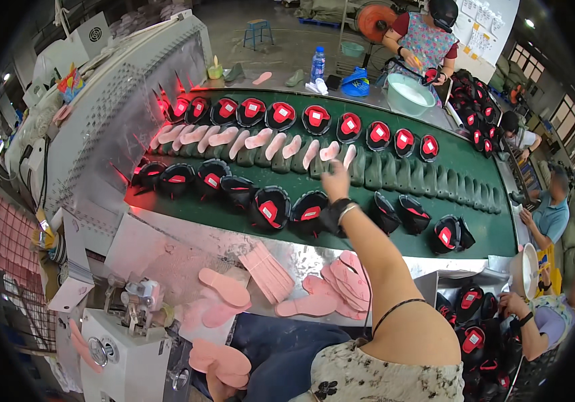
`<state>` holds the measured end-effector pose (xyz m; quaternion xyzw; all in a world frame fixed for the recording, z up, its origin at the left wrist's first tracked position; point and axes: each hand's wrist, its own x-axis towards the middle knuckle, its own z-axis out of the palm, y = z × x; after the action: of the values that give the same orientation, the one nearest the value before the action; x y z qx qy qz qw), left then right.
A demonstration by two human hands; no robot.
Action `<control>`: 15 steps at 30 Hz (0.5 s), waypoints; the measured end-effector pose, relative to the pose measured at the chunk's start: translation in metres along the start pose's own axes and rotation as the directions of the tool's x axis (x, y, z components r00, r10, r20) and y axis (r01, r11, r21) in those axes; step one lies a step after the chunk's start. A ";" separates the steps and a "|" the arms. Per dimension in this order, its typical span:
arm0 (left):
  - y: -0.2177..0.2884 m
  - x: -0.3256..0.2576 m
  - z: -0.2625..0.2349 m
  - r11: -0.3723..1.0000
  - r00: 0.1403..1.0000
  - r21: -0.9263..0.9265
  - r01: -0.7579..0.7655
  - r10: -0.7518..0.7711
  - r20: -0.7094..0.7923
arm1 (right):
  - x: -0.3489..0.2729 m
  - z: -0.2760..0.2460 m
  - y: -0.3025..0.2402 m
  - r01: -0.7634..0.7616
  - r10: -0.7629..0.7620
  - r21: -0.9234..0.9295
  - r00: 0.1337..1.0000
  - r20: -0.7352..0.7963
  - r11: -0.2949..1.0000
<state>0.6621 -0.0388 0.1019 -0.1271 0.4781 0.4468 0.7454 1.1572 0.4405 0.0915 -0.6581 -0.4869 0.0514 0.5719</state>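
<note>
My right hand (335, 182) reaches out over the green conveyor belt (260, 179). Its fingertips are at a pink insole (329, 151) in the middle row; the fingers are too blurred to tell a grip from a touch. Low in the view, my left hand (216, 382) is closed around a few pink insoles (223, 358), which partly cover it. Pink insoles lie slantwise along the left half of a row of dark green shoe-shaped pieces (428, 181). To the right of my right hand, those green pieces have no insole on top.
Black-and-red shoe uppers (280, 115) line both sides of the belt. Loose insoles (344, 285) and a stacked bundle (267, 271) cover the near table. A perforated machine housing (126, 107) stands left. Co-workers sit at the right and far side, near a basin (408, 94).
</note>
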 end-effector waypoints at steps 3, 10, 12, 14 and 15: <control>0.001 -0.001 0.003 0.995 0.996 0.043 -0.084 0.083 0.025 | -0.096 0.016 -0.131 0.168 -0.218 0.163 0.904 0.368 0.972; 0.021 -0.021 0.094 0.868 0.886 0.182 -0.462 0.463 0.040 | -0.323 -0.043 -0.272 -0.145 -0.334 0.333 0.021 0.942 0.932; 0.020 -0.022 0.080 0.888 0.893 0.096 -0.449 0.449 0.022 | -0.331 -0.036 -0.283 -0.266 -0.302 0.312 0.078 0.950 0.912; 0.017 -0.019 0.058 0.920 0.920 -0.039 -0.390 0.391 0.012 | -0.343 -0.010 -0.274 -0.198 -0.201 0.256 0.262 0.944 0.946; 0.015 -0.027 0.052 0.920 0.924 -0.098 -0.379 0.382 0.016 | -0.343 0.007 -0.263 -0.098 -0.217 0.252 0.275 0.937 0.963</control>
<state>0.6773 -0.0128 0.1542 -0.0588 0.4594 0.6069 0.6459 0.8210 0.1720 0.1324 -0.3941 -0.7454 0.4780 0.2461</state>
